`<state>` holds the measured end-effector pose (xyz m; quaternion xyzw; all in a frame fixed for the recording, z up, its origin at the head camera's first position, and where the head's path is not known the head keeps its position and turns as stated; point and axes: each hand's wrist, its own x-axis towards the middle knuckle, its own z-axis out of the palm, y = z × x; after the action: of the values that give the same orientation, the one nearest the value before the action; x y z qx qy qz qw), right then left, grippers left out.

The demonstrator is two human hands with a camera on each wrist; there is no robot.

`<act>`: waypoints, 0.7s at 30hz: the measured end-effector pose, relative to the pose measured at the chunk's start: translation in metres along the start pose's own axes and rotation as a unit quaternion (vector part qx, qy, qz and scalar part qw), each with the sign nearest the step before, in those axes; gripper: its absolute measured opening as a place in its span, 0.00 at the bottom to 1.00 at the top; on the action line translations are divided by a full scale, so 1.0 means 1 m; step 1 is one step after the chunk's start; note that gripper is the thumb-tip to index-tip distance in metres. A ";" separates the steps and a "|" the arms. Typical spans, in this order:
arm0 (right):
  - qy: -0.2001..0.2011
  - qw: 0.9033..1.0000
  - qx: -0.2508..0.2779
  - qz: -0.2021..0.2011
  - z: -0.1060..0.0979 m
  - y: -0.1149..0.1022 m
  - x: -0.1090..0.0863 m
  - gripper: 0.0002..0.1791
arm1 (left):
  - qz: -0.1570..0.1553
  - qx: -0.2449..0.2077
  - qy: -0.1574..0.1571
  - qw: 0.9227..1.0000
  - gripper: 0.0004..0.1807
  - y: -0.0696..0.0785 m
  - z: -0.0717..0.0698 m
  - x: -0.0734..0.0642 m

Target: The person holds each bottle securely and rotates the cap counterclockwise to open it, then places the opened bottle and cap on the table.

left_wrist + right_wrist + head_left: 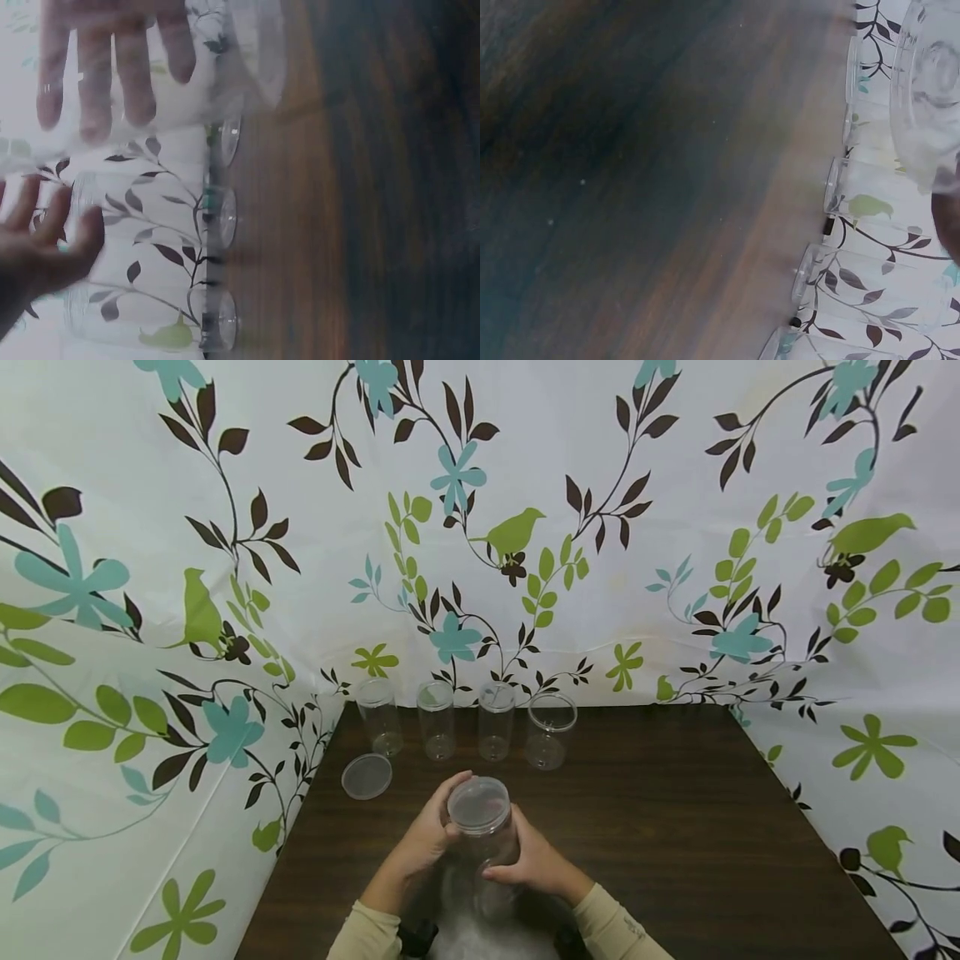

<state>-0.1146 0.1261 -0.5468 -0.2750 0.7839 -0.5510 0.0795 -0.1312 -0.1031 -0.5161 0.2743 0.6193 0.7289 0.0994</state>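
Observation:
A clear plastic jar (491, 852) is held up off the dark table, tilted, with a round translucent lid (480, 804) on its top. My right hand (536, 860) grips the jar's body; the thumb lies across the near side. In the left wrist view several fingers (94, 82) of that hand show through the jar wall. My left hand (429, 837) holds the lid at its left edge, thumb in front and fingertips at the far rim. Near the left edge of the left wrist view my left hand's fingers are curved, while the lid is out of view.
Along the table's back edge stand several clear jars; the rightmost jar (550, 735) has a wide visible rim. A loose round lid (367, 777) lies in front of the leftmost jar (379, 718). A patterned curtain (525, 602) surrounds the dark wooden table (675, 827).

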 end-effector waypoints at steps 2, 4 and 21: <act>-0.028 1.000 0.011 -0.001 -0.002 -0.001 -0.001 0.56 | 0.006 -0.015 -0.031 0.999 0.57 0.001 -0.006 0.001; -0.056 0.998 0.020 -0.002 -0.004 -0.002 -0.002 0.58 | 0.002 -0.032 -0.055 0.998 0.51 0.001 -0.010 0.002; -0.040 0.999 0.014 -0.008 -0.003 0.002 -0.006 0.56 | -0.007 -0.044 -0.146 0.988 0.49 0.000 -0.022 -0.001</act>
<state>-0.1120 0.1321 -0.5486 -0.3015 0.7703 -0.5511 0.1100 -0.1419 -0.1218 -0.5183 0.3686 0.5676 0.7069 0.2055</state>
